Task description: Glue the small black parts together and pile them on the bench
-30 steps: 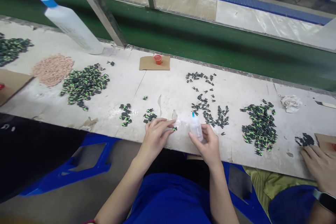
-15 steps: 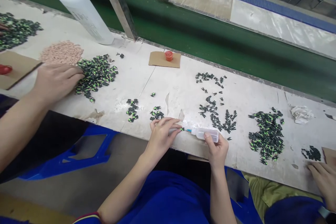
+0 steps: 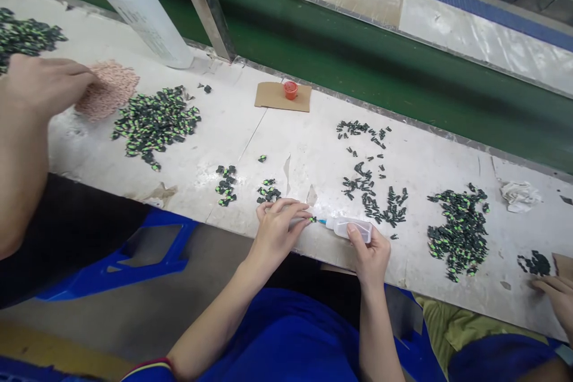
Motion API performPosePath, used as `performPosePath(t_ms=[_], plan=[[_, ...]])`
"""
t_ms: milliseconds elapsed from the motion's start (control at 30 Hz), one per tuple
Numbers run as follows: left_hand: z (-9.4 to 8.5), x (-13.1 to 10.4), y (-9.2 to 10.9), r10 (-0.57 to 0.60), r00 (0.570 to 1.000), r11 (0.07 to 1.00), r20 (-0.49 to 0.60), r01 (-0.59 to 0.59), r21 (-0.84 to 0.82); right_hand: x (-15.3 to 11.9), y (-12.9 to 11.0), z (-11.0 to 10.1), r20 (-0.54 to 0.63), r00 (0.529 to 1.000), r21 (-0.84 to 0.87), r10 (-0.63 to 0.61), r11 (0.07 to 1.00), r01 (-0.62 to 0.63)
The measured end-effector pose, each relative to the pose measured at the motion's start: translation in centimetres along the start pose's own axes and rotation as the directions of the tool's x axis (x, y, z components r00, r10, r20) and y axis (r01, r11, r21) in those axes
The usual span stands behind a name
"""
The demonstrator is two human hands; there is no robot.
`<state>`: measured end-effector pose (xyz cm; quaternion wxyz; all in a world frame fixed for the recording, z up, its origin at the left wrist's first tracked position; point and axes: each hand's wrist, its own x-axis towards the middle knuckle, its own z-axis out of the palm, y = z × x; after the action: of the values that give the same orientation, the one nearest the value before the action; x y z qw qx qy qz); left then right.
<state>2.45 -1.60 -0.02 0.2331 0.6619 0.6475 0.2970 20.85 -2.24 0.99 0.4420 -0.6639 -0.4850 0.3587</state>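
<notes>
Between the fingertips of my left hand [image 3: 278, 230] is a small black-and-green piece [image 3: 313, 219]. My right hand [image 3: 372, 253] is closed around a small clear squeeze bottle [image 3: 353, 229] with a blue needle tip, lying nearly level. The tip points left and meets or almost meets the piece; I cannot tell if they touch. Left of my left hand lie a small cluster of black-and-green pieces [image 3: 268, 192] and a second cluster [image 3: 226, 185]. Beyond my right hand are scattered slim black parts [image 3: 373, 206].
A red cup [image 3: 290, 90] stands on cardboard [image 3: 273, 95] at the back. A large white bottle [image 3: 143, 15] stands back left. Black-and-green piles [image 3: 156, 122] [image 3: 459, 233] lie on both sides, with a pink pile [image 3: 110, 89]. Co-workers' hands [image 3: 49, 83] [image 3: 559, 292] reach in from either side.
The co-worker's hand on the left has moved from the black-and-green pile to the pink pile. My hands, the piece and the squeeze bottle hold nearly the same pose; the view has shifted slightly.
</notes>
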Motion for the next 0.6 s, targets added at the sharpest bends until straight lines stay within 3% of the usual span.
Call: performPosePath(t_ms=[367,600], plan=[[-0.16,0.01,0.16,0.008,1.000,1.000,0.008,-0.008,-0.009,-0.07,-0.13,0.07,-0.040,0.999,-0.006,0.002,1.000,-0.003],[-0.28,0.07,0.31,-0.014,0.999,1.000,0.031,0.014,-0.011,-0.06,-0.33,0.03,-0.007,1.000,0.001,-0.011,1.000,0.011]])
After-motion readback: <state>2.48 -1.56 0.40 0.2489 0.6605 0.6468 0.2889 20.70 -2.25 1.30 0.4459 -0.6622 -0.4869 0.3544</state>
